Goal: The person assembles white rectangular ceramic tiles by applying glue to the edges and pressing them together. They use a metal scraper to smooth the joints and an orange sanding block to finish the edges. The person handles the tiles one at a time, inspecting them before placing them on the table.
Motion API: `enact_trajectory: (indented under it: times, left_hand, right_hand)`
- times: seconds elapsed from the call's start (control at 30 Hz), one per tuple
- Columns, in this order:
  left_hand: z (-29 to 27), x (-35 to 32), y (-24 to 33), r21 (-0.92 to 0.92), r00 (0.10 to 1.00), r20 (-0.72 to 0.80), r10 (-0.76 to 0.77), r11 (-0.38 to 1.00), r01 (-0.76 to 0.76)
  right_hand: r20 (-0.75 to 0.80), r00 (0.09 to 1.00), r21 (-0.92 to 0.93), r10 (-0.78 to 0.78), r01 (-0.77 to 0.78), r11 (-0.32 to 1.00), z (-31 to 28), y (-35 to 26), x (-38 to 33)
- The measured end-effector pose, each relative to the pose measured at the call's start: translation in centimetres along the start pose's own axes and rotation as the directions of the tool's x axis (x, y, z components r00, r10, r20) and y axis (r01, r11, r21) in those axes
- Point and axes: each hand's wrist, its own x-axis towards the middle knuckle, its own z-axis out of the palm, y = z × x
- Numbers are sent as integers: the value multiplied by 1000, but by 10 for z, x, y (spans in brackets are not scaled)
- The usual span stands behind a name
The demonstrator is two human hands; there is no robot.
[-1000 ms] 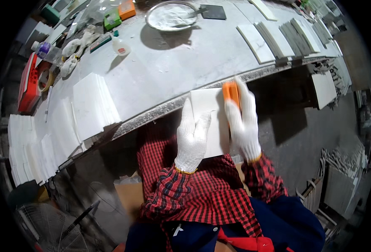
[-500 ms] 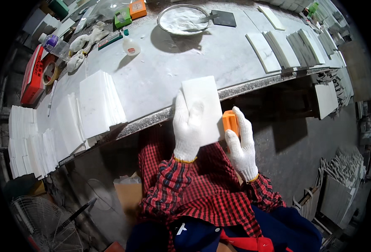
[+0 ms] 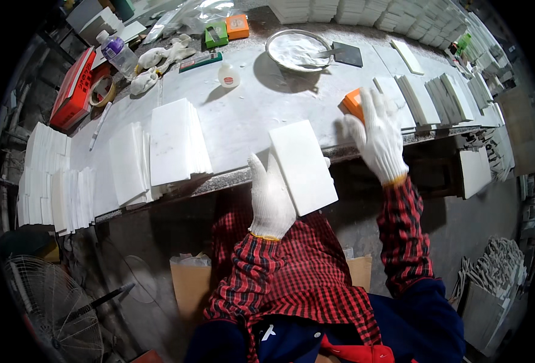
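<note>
**White tile held at the table's near edge, orange block in the other hand**

The left hand (image 3: 272, 199), in a white knit glove, grips a white rectangular tile (image 3: 303, 166) from below, fingers closed under its near left side and thumb up along the edge. The tile's far end rests on the near edge of the table (image 3: 243, 121), which seems to take part of its weight. The right hand (image 3: 379, 136), also gloved, is wrapped around an orange block (image 3: 353, 103) on the tabletop near the same edge, to the tile's right; its fingers lie across the block, so only one corner shows.

Stacks of white tiles (image 3: 177, 142) stand toward the table's left end, and further rows (image 3: 422, 97) toward its right. At the far edge sit a metal bowl of white powder (image 3: 296, 49) with a trowel (image 3: 340, 54), and a small white bottle (image 3: 228, 75).
</note>
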Motion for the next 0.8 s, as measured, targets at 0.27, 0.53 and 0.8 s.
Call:
enact_trajectory:
  times: [0.27,0.53,0.8]
  left_hand:
    - [-2,-13,-2,-153,995,-79,-60,987,47]
    - [10,-16,-13,-31,984,-167,60,997,-66]
    - [-4,-18,16,31,952,-263,158,987,-156]
  right_hand:
    - [118,915,467,-385,291,835,-24,-109,-43]
    - [83,981,400,-177,130,907,-3,-99,-28]
    - [283,941,624,-185,-34,781,-40,-125,-113]
